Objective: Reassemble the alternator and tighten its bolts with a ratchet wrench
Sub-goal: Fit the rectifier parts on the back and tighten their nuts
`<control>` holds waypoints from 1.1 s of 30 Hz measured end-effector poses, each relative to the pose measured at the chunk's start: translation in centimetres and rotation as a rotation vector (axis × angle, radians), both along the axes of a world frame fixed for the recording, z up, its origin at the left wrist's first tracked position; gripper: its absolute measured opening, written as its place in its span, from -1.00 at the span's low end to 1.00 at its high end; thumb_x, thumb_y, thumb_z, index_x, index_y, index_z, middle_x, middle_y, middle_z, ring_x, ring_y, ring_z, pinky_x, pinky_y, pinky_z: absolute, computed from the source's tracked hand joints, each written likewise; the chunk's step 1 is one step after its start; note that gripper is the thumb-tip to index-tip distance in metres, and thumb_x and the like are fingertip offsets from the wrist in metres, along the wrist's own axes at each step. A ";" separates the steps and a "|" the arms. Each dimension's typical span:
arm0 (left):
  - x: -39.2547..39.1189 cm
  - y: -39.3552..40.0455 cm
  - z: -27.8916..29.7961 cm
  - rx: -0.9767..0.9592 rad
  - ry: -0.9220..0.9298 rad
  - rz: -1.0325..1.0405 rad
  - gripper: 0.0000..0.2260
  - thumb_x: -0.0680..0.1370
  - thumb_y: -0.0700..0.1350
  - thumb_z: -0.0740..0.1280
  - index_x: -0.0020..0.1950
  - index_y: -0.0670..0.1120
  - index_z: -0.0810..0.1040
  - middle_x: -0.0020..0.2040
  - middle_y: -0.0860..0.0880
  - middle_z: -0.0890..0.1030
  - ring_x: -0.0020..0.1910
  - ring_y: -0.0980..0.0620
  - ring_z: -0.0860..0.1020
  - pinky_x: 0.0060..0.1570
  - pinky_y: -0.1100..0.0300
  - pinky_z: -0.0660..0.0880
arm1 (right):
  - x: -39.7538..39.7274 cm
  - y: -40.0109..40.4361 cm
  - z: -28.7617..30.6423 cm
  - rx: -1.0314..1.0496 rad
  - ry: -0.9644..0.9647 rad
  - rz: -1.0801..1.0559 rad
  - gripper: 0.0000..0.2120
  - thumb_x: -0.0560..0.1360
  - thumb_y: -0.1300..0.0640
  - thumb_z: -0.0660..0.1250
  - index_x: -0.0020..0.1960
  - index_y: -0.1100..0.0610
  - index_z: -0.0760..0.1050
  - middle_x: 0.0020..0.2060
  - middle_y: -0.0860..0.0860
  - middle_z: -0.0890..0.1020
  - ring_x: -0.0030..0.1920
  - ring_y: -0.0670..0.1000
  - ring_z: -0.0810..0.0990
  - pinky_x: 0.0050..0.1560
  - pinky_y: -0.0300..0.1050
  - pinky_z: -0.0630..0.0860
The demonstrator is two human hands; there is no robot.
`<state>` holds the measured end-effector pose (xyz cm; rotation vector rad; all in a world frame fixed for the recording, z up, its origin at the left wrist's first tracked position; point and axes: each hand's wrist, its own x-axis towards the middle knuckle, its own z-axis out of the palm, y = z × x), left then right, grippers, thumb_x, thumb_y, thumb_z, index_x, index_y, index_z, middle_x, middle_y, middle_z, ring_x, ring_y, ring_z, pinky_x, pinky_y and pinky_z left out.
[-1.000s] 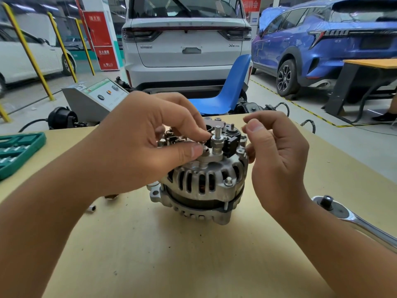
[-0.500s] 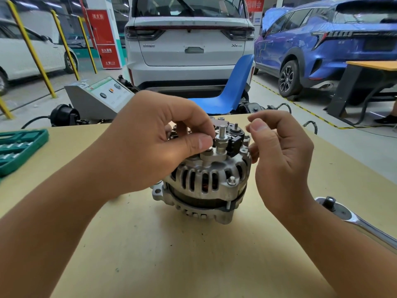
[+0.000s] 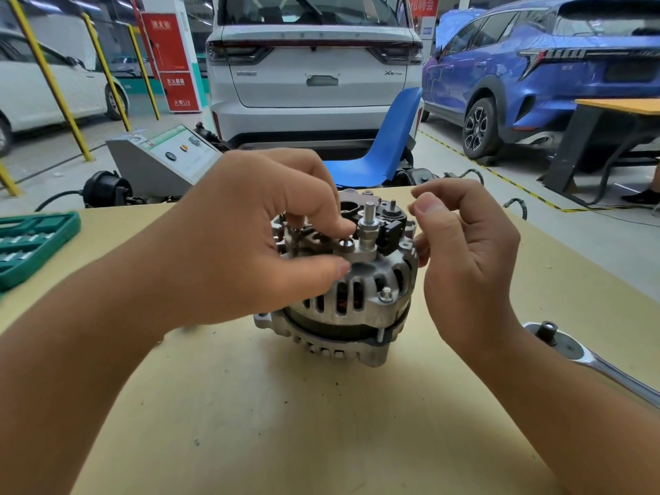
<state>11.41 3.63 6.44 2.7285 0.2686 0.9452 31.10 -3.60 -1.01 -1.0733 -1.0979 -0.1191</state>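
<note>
The alternator [image 3: 351, 291] is seen standing on the tan table [image 3: 321, 423], its black rear parts and a threaded stud [image 3: 368, 226] turned upward. It is placed between the two hands.

The left hand [image 3: 257, 244] is laid over the left part of the alternator's top. Its fingers are curled down onto the parts there, with a fingertip just beside a small bolt head [image 3: 345, 244] at the foot of the stud, and its thumb is pressed against the ribbed silver housing below. Whether something small is pinched under those fingers cannot be told, as the spot is hidden by the hand itself.

The right hand [image 3: 468, 266] is held at the right side of the alternator. Its fingers are curled, the lower fingertips are touching the housing's rim, and the thumb is raised free above them.

A ratchet wrench [image 3: 585, 355] is seen lying on the table to the right of the right wrist, apart from it, untouched. A green socket tray [image 3: 32, 244] is set well to the left of the left forearm, at the table's edge. Beyond the hands, a blue chair [image 3: 389, 144], a grey control box [image 3: 160, 159], a white car [image 3: 314, 66] and a blue car [image 3: 535, 73] are visible.
</note>
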 end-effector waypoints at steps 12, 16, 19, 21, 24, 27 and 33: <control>-0.2 0.4 0.3 -0.131 0.054 0.009 -0.86 0.39 0.06 0.52 -0.10 0.08 0.72 -0.07 0.09 0.60 -0.06 0.01 0.60 -0.05 0.03 0.53 | -0.1 0.3 -0.5 -0.019 0.006 0.009 -0.91 0.57 0.03 0.29 -0.05 -0.04 0.58 -0.23 -0.05 0.62 -0.29 0.16 0.53 -0.29 0.17 0.51; -1.2 0.9 0.8 -0.127 0.135 -0.044 -0.76 0.45 0.13 0.50 0.10 0.15 0.73 0.02 0.09 0.59 0.05 0.00 0.58 0.01 0.17 0.50 | -0.3 0.5 -0.8 -0.027 -0.034 -0.035 -0.87 0.58 0.05 0.28 -0.04 0.04 0.59 -0.21 -0.05 0.62 -0.20 0.08 0.58 -0.17 0.11 0.53; -2.8 2.7 0.7 -0.120 -0.044 0.028 -0.66 0.56 0.15 0.38 0.32 0.15 0.64 0.05 0.10 0.61 -0.09 0.05 0.56 -0.09 0.27 0.51 | -0.4 0.8 -1.2 -0.041 -0.076 -0.088 -0.80 0.61 0.08 0.24 -0.04 0.15 0.59 -0.17 0.01 0.63 -0.11 0.10 0.59 -0.09 0.14 0.52; -4.6 4.6 -0.5 -0.154 -0.222 0.231 -0.78 0.60 0.08 0.37 0.22 0.11 0.66 -0.09 0.15 0.65 -0.24 0.13 0.55 -0.25 0.29 0.47 | 0.0 1.0 -1.4 -0.050 -0.072 -0.128 -0.80 0.62 0.06 0.23 -0.04 0.13 0.58 -0.17 -0.01 0.63 -0.09 0.09 0.59 -0.05 0.13 0.52; -7.4 7.6 -5.0 -0.201 -0.084 0.686 -0.90 0.59 -0.07 0.43 -0.10 0.09 0.69 -0.22 0.18 0.64 -0.23 0.18 0.58 -0.26 0.22 0.41 | 0.5 1.2 -1.6 -0.063 -0.041 -0.171 -0.85 0.62 0.03 0.24 -0.04 0.00 0.56 -0.18 -0.07 0.62 -0.08 0.02 0.58 0.00 0.04 0.52; -9.1 9.3 -9.5 -0.296 0.117 0.870 -0.91 0.57 0.03 0.46 -0.03 0.05 0.71 -0.12 0.05 0.66 -0.12 0.03 0.56 -0.20 0.13 0.40 | 0.7 1.6 -1.6 -0.070 -0.012 -0.188 -0.86 0.61 -0.01 0.24 -0.03 -0.03 0.56 -0.17 -0.08 0.61 -0.09 -0.04 0.57 -0.01 -0.06 0.51; -7.6 9.3 -10.8 -0.433 0.252 0.938 -0.75 0.45 0.30 0.42 -0.04 0.18 0.57 -0.17 0.17 0.63 -0.27 0.08 0.64 -0.33 0.11 0.62 | 1.0 1.9 -1.8 -0.129 0.116 -0.118 -0.86 0.57 -0.05 0.26 -0.12 -0.18 0.56 -0.26 -0.23 0.61 -0.15 -0.10 0.56 0.00 0.13 0.55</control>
